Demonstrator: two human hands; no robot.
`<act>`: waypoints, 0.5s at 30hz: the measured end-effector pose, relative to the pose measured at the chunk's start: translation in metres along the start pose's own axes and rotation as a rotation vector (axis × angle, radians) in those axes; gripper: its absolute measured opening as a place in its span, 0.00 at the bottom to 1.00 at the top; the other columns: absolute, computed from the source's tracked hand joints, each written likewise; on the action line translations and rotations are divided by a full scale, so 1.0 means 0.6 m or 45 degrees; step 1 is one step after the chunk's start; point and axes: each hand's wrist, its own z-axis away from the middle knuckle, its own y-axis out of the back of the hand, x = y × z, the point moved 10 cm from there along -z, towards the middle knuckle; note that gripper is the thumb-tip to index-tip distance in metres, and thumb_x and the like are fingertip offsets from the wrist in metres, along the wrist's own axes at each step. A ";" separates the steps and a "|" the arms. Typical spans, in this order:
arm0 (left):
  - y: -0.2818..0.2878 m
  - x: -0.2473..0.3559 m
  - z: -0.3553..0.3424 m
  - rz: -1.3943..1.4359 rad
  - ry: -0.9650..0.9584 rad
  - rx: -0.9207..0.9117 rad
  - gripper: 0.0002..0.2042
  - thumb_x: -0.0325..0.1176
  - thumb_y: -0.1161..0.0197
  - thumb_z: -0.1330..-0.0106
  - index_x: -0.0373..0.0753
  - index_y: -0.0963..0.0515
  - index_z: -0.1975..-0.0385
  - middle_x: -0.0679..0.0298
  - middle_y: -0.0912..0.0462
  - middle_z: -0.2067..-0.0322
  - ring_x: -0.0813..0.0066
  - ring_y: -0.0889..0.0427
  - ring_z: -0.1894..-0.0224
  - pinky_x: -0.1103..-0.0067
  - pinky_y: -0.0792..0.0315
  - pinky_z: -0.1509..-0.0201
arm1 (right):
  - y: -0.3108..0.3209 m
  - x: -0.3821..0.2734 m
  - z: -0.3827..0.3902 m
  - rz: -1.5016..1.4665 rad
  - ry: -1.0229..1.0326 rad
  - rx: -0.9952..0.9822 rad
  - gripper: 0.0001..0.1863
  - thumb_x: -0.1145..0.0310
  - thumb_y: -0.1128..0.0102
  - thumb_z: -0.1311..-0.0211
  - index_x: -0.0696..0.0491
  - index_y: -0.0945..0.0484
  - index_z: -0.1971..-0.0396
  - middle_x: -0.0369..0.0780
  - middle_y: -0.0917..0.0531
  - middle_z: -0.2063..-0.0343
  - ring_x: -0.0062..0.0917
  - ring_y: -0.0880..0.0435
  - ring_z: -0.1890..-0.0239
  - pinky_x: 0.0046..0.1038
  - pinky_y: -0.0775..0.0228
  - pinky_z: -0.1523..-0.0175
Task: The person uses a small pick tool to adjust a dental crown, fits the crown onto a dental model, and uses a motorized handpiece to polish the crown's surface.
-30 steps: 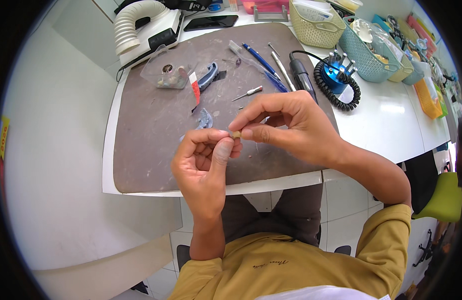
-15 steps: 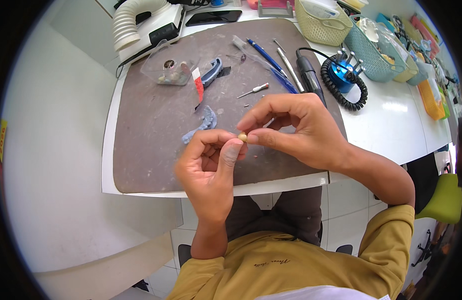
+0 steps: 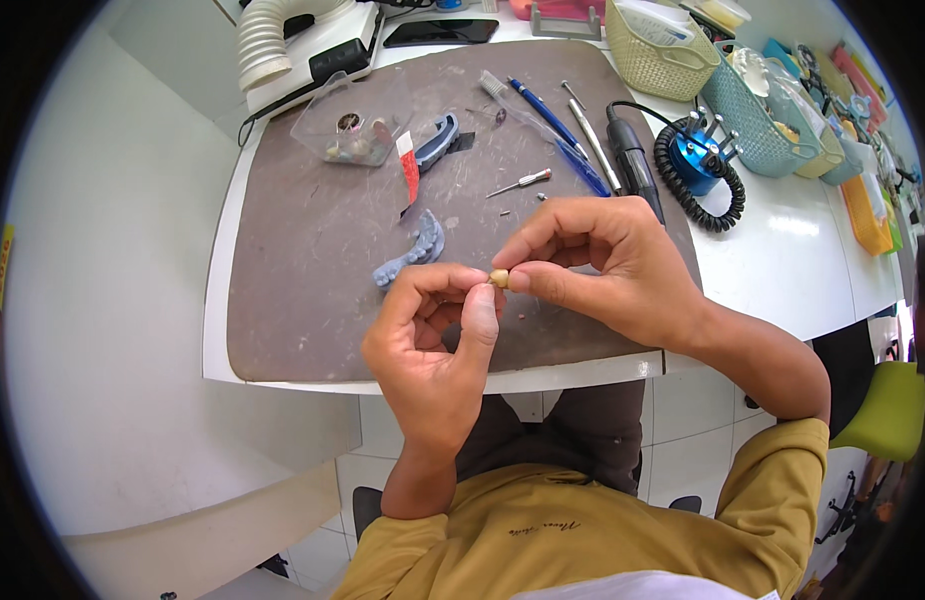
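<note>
Two bare hands meet over a brown work mat, a small, rounded, yellowish-cream piece between their fingertips.
From here I see the left hand pinching the piece's near left side with thumb and forefinger, the other fingers curled in, while the right hand has its thumb and forefinger drawn to a narrow pinch at the right side, the rest loosely bent; the piece sits above the mat, toward its front edge. Just beyond the left hand lies a curved, lumpy blue-grey moulded piece; farther back are a slim metal-tipped hand tool, a red-and-white strip and a clear plastic box holding small bits.
</note>
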 end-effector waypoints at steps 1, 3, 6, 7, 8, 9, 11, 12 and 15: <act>0.000 -0.001 0.000 0.000 0.002 0.002 0.04 0.19 0.36 0.32 0.30 0.21 0.60 0.60 0.15 0.64 0.77 0.14 0.61 0.81 0.19 0.54 | 0.000 0.001 0.000 0.000 -0.002 -0.002 0.06 0.75 0.34 0.33 0.62 0.15 0.60 0.39 0.11 0.66 0.16 0.13 0.63 0.21 0.19 0.55; 0.003 -0.002 0.001 -0.010 0.006 0.022 0.04 0.19 0.35 0.32 0.31 0.21 0.61 0.60 0.15 0.64 0.78 0.14 0.62 0.81 0.20 0.55 | -0.002 0.002 0.000 -0.017 -0.010 -0.014 0.06 0.75 0.34 0.32 0.61 0.15 0.60 0.38 0.11 0.66 0.16 0.13 0.63 0.21 0.19 0.54; 0.003 0.000 0.001 -0.048 -0.025 0.022 0.04 0.19 0.35 0.33 0.31 0.21 0.61 0.61 0.15 0.63 0.78 0.14 0.62 0.81 0.20 0.55 | -0.001 0.002 0.000 -0.004 -0.028 -0.039 0.06 0.75 0.34 0.32 0.61 0.15 0.60 0.38 0.11 0.65 0.16 0.13 0.62 0.21 0.19 0.53; 0.002 -0.001 0.000 -0.047 -0.025 0.020 0.04 0.19 0.35 0.33 0.31 0.21 0.61 0.61 0.15 0.63 0.78 0.14 0.62 0.81 0.20 0.55 | 0.000 0.002 -0.001 -0.002 -0.028 -0.036 0.06 0.75 0.34 0.32 0.61 0.15 0.60 0.38 0.11 0.65 0.16 0.13 0.62 0.21 0.19 0.53; 0.001 0.000 0.001 -0.062 -0.028 0.028 0.05 0.18 0.35 0.33 0.31 0.21 0.61 0.61 0.15 0.63 0.78 0.14 0.61 0.81 0.20 0.55 | 0.000 0.009 -0.001 -0.082 -0.083 -0.037 0.06 0.75 0.34 0.32 0.61 0.15 0.60 0.38 0.12 0.65 0.16 0.14 0.61 0.21 0.20 0.52; 0.002 0.001 0.001 -0.080 -0.032 0.040 0.05 0.18 0.34 0.33 0.31 0.21 0.61 0.61 0.15 0.62 0.78 0.14 0.61 0.82 0.20 0.55 | -0.001 0.016 -0.002 -0.164 -0.136 -0.042 0.07 0.75 0.33 0.33 0.62 0.15 0.59 0.38 0.12 0.65 0.16 0.14 0.61 0.21 0.20 0.52; 0.002 0.002 0.001 -0.086 -0.039 0.042 0.05 0.18 0.34 0.34 0.31 0.21 0.61 0.62 0.16 0.62 0.78 0.14 0.60 0.82 0.20 0.55 | -0.001 0.020 -0.003 -0.161 -0.140 -0.041 0.07 0.74 0.33 0.33 0.62 0.15 0.59 0.38 0.12 0.65 0.15 0.14 0.61 0.21 0.21 0.51; 0.002 0.003 0.000 -0.089 -0.045 0.042 0.05 0.18 0.33 0.34 0.31 0.21 0.61 0.62 0.16 0.62 0.78 0.14 0.60 0.82 0.20 0.56 | 0.000 0.022 -0.003 -0.157 -0.145 -0.039 0.08 0.74 0.32 0.33 0.62 0.16 0.58 0.38 0.12 0.64 0.15 0.15 0.60 0.21 0.21 0.51; 0.001 0.003 -0.001 -0.150 -0.082 0.052 0.06 0.19 0.34 0.32 0.31 0.23 0.59 0.61 0.17 0.62 0.78 0.16 0.63 0.81 0.19 0.58 | -0.001 0.029 -0.003 -0.199 -0.191 -0.050 0.08 0.74 0.32 0.33 0.62 0.16 0.58 0.38 0.12 0.64 0.15 0.15 0.61 0.21 0.21 0.51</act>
